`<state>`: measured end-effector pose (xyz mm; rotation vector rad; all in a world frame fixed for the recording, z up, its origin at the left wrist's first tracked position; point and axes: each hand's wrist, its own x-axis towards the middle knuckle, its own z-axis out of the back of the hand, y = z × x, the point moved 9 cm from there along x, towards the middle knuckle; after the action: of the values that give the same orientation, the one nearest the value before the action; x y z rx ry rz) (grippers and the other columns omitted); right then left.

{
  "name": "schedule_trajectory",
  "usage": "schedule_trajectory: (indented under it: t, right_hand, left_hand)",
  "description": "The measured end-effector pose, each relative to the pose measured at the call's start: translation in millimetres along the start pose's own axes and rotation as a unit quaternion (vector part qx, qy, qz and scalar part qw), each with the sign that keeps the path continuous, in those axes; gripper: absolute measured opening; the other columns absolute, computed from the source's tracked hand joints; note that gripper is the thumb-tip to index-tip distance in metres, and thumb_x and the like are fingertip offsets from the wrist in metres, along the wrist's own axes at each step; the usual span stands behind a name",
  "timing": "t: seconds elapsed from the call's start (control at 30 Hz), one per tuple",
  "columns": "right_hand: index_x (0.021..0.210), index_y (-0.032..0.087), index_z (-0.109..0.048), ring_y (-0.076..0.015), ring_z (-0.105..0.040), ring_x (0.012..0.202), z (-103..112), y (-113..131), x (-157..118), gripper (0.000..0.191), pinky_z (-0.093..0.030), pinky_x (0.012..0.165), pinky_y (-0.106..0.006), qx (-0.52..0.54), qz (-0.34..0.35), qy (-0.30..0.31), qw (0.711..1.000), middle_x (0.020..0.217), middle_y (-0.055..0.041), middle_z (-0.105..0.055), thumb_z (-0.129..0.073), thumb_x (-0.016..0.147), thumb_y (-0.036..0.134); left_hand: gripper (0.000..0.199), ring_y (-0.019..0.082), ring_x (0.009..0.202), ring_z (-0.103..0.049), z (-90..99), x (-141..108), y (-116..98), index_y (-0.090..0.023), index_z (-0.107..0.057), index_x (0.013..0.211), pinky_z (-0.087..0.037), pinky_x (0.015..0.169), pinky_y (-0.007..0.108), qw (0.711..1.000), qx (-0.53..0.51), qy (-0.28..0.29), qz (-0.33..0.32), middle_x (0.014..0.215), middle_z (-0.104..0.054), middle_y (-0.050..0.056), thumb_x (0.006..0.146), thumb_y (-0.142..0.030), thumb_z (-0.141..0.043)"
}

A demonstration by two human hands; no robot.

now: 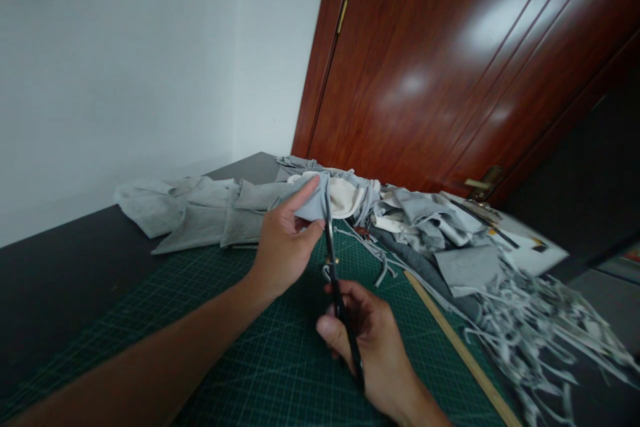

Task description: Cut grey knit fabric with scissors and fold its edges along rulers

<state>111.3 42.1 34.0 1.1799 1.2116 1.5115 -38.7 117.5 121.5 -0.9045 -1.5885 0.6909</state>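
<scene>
My left hand (285, 243) pinches a piece of grey fabric (315, 203) between thumb and fingers, with the index finger stretched along it. My right hand (367, 327) is closed round the black handles of a pair of scissors (330, 243). The scissor blades point away from me and lie against the right edge of the grey fabric, close to my left thumb. Whether the blades are parted I cannot make out. Both hands are above a green cutting mat (240, 347) with a grid. Behind the held piece lies a white cloth piece (345, 199).
Grey fabric pieces (205, 213) are spread at the back left. More crumpled cloth (430, 213) lies at the right, beside a tangle of thin strips (530, 327). A wooden ruler (463, 350) crosses the mat's right side. A white wall and a brown door (425, 67) stand behind.
</scene>
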Motion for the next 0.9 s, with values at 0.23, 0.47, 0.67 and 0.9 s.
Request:
schedule_trajectory:
  t: [0.23, 0.47, 0.67, 0.9]
  right_hand:
    - [0.111, 0.018, -0.074, -0.0105, -0.05, 0.058, 5.9, -0.3, 1.9, 0.05, -0.041, 0.052, -0.022, 0.004, 0.019, -0.014, 1.0, 0.074, 0.0046, -0.061, -0.095, 0.081, 0.052]
    - [0.109, 0.02, -0.074, -0.0113, -0.052, 0.056, 6.8, -5.2, 3.8, 0.057, -0.043, 0.048, -0.021, 0.043, 0.004, -0.003, 0.999, 0.071, 0.0045, -0.063, -0.101, 0.072, 0.054]
    - [0.113, 0.017, -0.07, -0.0104, -0.054, 0.053, 5.0, -7.5, 3.1, 0.068, -0.046, 0.045, -0.02, 0.041, -0.016, 0.022, 0.999, 0.071, 0.0042, -0.061, -0.096, 0.074, 0.066]
    - [0.115, 0.017, -0.067, -0.0094, -0.055, 0.052, 6.9, -5.2, 3.8, 0.07, -0.048, 0.046, -0.02, 0.026, -0.013, 0.045, 0.999, 0.073, 0.003, -0.063, -0.091, 0.077, 0.07]
  left_hand:
    - [0.08, 0.011, 0.054, -0.053, -4.6, -10.0, -3.4, -0.018, -0.058, 0.161, -0.045, 0.047, 0.02, 0.999, -0.025, -0.003, 0.024, 0.074, -0.071, -0.001, 0.083, -0.019, -0.077]
    - [0.088, 0.01, 0.051, -0.046, -1.1, -5.8, 5.3, -0.019, -0.054, 0.164, -0.035, 0.044, 0.018, 0.998, -0.047, -0.007, 0.048, 0.064, -0.065, -0.004, 0.08, -0.021, -0.08]
    - [0.091, 0.011, 0.049, -0.045, -0.9, -6.1, 8.4, -0.02, -0.053, 0.164, -0.034, 0.046, 0.021, 0.993, -0.09, -0.01, 0.076, 0.058, -0.063, -0.005, 0.077, -0.018, -0.081]
    - [0.093, 0.01, 0.056, -0.051, -1.8, -4.2, 6.1, -0.019, -0.054, 0.163, -0.043, 0.054, 0.021, 0.985, -0.155, -0.009, 0.077, 0.067, -0.071, -0.004, 0.075, -0.012, -0.084]
